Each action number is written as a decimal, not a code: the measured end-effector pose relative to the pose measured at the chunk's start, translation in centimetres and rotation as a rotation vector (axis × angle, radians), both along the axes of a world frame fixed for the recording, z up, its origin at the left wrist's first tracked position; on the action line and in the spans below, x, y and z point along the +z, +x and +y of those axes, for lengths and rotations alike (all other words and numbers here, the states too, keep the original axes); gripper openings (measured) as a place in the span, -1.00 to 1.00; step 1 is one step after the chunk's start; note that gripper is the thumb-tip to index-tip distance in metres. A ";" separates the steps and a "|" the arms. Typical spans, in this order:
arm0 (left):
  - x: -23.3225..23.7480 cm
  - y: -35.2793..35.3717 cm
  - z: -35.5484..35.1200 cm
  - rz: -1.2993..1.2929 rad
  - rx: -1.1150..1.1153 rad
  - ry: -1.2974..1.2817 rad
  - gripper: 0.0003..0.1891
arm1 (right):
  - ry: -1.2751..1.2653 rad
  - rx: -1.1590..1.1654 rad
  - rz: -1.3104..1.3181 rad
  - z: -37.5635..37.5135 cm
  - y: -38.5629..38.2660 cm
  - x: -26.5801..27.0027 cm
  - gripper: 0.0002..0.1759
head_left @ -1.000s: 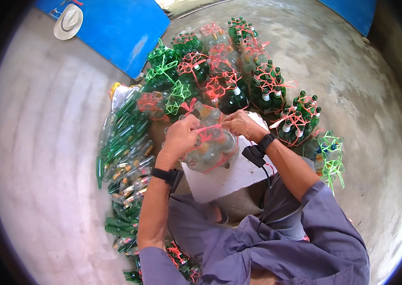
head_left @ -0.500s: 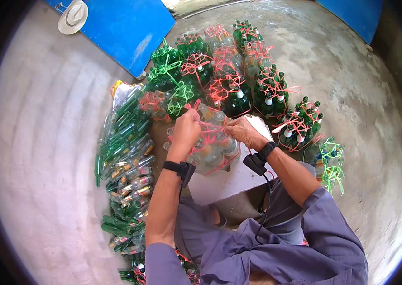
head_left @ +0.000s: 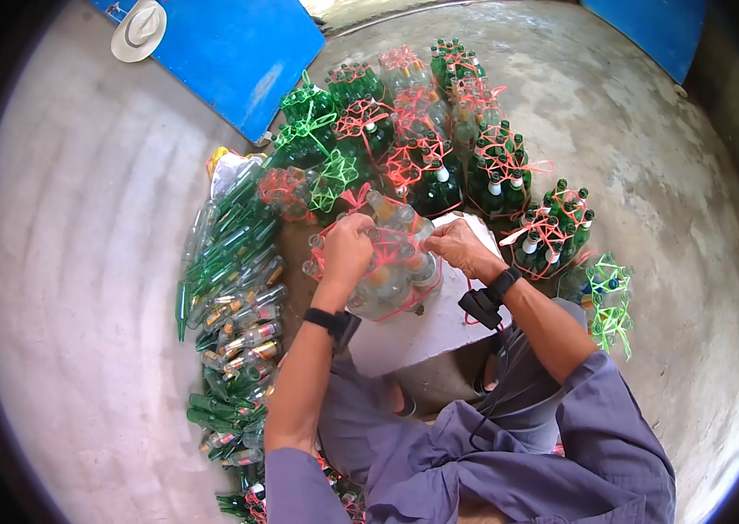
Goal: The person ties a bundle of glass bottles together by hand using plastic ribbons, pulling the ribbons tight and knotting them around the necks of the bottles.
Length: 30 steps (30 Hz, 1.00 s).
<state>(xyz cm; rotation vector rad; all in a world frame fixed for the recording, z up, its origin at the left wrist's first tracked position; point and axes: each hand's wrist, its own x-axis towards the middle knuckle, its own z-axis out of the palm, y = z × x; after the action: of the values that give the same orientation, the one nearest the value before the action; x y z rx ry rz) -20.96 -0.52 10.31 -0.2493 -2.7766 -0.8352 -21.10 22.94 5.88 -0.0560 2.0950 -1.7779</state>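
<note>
A bundle of clear glass bottles (head_left: 393,281) stands on a white board (head_left: 413,341) in front of my knees. Pink plastic strap (head_left: 394,251) is laced around and between the bottle necks. My left hand (head_left: 348,248) is closed at the bundle's left side, its fingers pinching the strap over the bottle tops. On the right side, my right hand (head_left: 464,249) also pinches the strap, with thumb and forefinger together beside a bottle neck. A loose pink bow of strap (head_left: 355,197) sticks up behind my left hand.
Strapped bundles of green bottles (head_left: 496,175) and clear ones crowd the floor ahead. Loose bottles (head_left: 234,306) lie piled along the left. A green-strapped bundle (head_left: 610,301) stands right. A blue panel (head_left: 230,61) with a hat (head_left: 139,31) is at the upper left.
My left hand has lowered slightly from the bow toward the bottle tops. My right hand has shifted a little to the right, still pinching strap.
</note>
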 end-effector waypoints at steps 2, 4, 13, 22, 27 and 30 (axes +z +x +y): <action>0.2 1.6 1.3 0.080 0.041 0.040 -0.80 | 0.001 0.015 0.051 -0.2 0.3 -0.3 -0.64; 0.7 3.0 2.9 0.191 -0.009 -0.030 -0.79 | -0.004 0.000 0.086 -0.4 0.3 -0.7 -0.65; -1.4 4.8 3.2 0.280 -0.075 -0.171 -0.70 | 0.016 0.044 0.154 0.1 0.3 -0.4 -0.68; -1.3 5.0 2.7 0.092 -0.025 -0.051 -0.66 | 0.100 0.015 0.394 0.3 -1.2 -1.5 -0.71; -1.2 5.1 2.6 0.064 -0.008 -0.051 -0.66 | 0.103 0.024 0.421 0.7 -1.2 -0.3 -0.70; -1.4 5.2 2.6 0.087 -0.028 -0.056 -0.66 | 0.181 0.054 0.472 1.3 -0.3 1.0 -0.69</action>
<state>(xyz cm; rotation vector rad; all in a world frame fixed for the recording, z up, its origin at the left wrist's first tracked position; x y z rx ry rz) -15.76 2.03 8.92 -0.3276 -2.7239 -0.7358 -21.39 24.20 6.89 -0.5230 2.5397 -1.6532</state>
